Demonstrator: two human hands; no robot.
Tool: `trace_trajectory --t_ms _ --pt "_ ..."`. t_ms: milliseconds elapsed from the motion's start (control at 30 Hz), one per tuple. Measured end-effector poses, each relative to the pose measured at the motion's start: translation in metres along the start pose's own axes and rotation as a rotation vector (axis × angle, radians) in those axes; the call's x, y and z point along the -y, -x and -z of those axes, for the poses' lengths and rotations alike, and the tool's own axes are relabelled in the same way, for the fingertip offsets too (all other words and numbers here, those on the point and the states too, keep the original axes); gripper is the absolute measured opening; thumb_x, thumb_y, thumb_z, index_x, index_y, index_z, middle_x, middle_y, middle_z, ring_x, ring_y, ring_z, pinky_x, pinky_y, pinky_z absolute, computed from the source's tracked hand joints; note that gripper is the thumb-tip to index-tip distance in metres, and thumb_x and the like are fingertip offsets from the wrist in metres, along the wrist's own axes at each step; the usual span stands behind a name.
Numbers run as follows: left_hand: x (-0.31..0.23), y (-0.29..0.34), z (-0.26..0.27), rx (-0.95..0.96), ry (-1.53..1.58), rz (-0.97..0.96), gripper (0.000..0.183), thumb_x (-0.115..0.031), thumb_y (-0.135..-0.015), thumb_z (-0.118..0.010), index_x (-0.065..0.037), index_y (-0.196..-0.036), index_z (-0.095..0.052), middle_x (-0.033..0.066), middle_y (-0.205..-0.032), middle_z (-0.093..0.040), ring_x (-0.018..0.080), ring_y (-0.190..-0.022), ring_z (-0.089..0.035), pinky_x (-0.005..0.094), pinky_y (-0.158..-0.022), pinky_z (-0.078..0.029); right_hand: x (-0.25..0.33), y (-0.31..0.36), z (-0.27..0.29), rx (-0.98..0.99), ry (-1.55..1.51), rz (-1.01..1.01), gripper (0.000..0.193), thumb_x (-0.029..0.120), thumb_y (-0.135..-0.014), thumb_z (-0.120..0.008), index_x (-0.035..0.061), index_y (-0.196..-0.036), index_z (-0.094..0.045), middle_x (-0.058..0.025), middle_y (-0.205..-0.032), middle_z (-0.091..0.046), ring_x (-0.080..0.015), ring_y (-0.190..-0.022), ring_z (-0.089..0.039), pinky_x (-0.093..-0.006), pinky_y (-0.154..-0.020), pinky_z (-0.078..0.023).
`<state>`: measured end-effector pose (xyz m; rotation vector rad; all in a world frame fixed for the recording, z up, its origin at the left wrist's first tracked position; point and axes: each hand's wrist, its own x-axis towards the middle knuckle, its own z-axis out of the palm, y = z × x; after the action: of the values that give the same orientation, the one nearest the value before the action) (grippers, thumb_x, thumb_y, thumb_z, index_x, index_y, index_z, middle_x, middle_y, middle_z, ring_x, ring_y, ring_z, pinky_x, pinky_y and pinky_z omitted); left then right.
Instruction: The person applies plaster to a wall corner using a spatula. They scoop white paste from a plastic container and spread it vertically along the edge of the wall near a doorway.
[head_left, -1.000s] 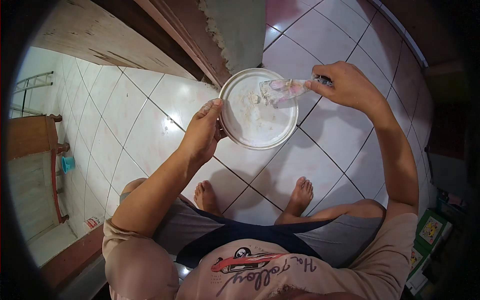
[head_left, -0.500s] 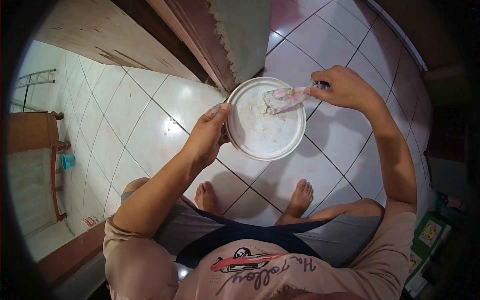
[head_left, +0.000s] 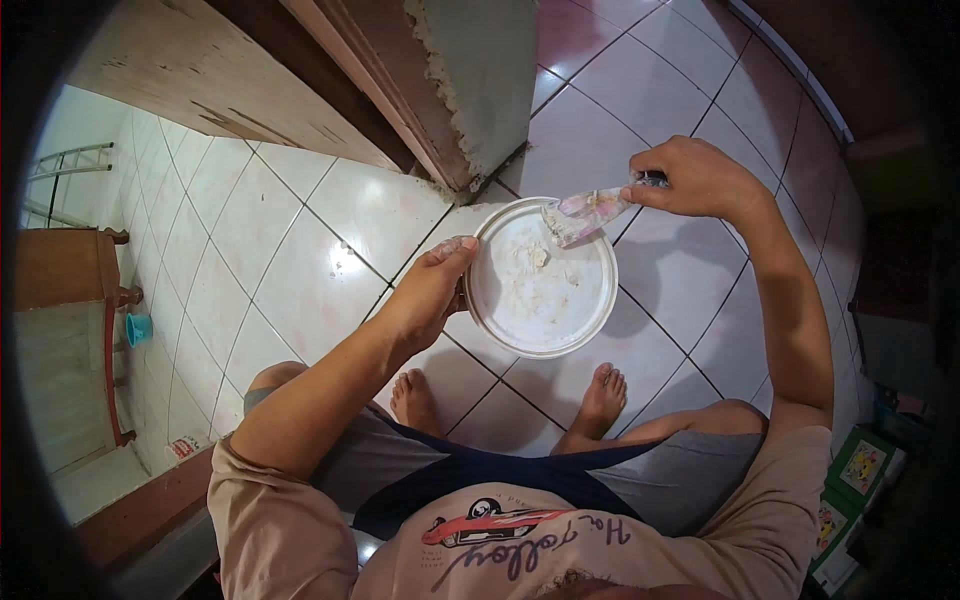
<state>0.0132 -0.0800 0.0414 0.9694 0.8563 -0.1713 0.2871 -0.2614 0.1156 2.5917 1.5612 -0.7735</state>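
My left hand (head_left: 440, 285) grips the left rim of a round white bucket lid (head_left: 500, 310), thumb on top and fingers hidden beneath. Small lumps of off-white paste (head_left: 540, 257) sit on the lid's upper middle, with faint smears around them. In my right hand (head_left: 695, 178) is a putty knife (head_left: 590, 212), its handle mostly hidden in the closed fingers. The smeared, wide blade reaches over the lid's upper right edge, its end just right of the paste. Whether the blade touches the lid I cannot tell.
Beyond the lid stands a wall corner (head_left: 475, 110) with a rough plaster edge, beside a wooden door frame (head_left: 350, 90). White floor tiles (head_left: 300, 270) spread around my bare feet. At the left are wooden furniture (head_left: 65, 265) and a small blue container (head_left: 138, 328); green boxes (head_left: 862, 460) stand right.
The lid has come down toward me and slightly right with my left hand. The putty knife's blade has shifted right and down, and the paste on the lid now shows as a lump.
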Motion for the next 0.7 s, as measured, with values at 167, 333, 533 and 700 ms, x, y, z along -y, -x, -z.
trace_trajectory --t_ms 167,333,533,700 --pt "0.005 -0.003 0.006 -0.01 -0.044 0.039 0.027 -0.031 -0.104 -0.05 -0.008 -0.115 -0.061 -0.0006 -0.096 -0.065 0.0117 -0.084 -0.061 0.0301 -0.08 -0.05 -0.006 -0.002 -0.001 -0.032 0.001 0.084 0.037 0.042 -0.087 -0.067 0.0051 -0.081 -0.067 -0.0114 -0.057 -0.054 -0.0265 -0.056 -0.051 -0.0409 -0.058 -0.042" --pt "0.011 -0.002 -0.001 -0.053 -0.055 0.091 0.026 -0.03 -0.104 -0.05 -0.008 -0.113 -0.061 -0.0008 -0.092 -0.064 0.0098 -0.079 -0.059 0.0273 -0.076 -0.049 -0.007 -0.007 -0.007 -0.025 -0.063 0.095 0.04 0.044 -0.089 -0.064 0.005 -0.079 -0.065 -0.0114 -0.061 -0.056 -0.0263 -0.059 -0.053 -0.0413 -0.059 -0.042" --pt "0.018 -0.001 -0.001 -0.028 -0.098 0.139 0.025 -0.03 -0.104 -0.05 -0.008 -0.112 -0.061 -0.0019 -0.09 -0.063 0.0083 -0.076 -0.058 0.0257 -0.071 -0.048 -0.014 -0.023 -0.019 -0.034 -0.178 0.086 0.042 0.046 -0.092 -0.061 0.0042 -0.094 -0.062 -0.013 -0.071 -0.062 -0.029 -0.068 -0.059 -0.0434 -0.062 -0.045" --pt "0.018 -0.001 -0.001 -0.051 -0.099 0.165 0.028 -0.032 -0.104 -0.052 -0.008 -0.114 -0.062 -0.0017 -0.091 -0.064 0.0088 -0.077 -0.058 0.0267 -0.072 -0.049 -0.011 -0.046 -0.029 -0.014 -0.22 0.102 0.045 0.046 -0.092 -0.062 0.0019 -0.102 -0.059 -0.0169 -0.083 -0.066 -0.0325 -0.075 -0.062 -0.0448 -0.069 -0.047"
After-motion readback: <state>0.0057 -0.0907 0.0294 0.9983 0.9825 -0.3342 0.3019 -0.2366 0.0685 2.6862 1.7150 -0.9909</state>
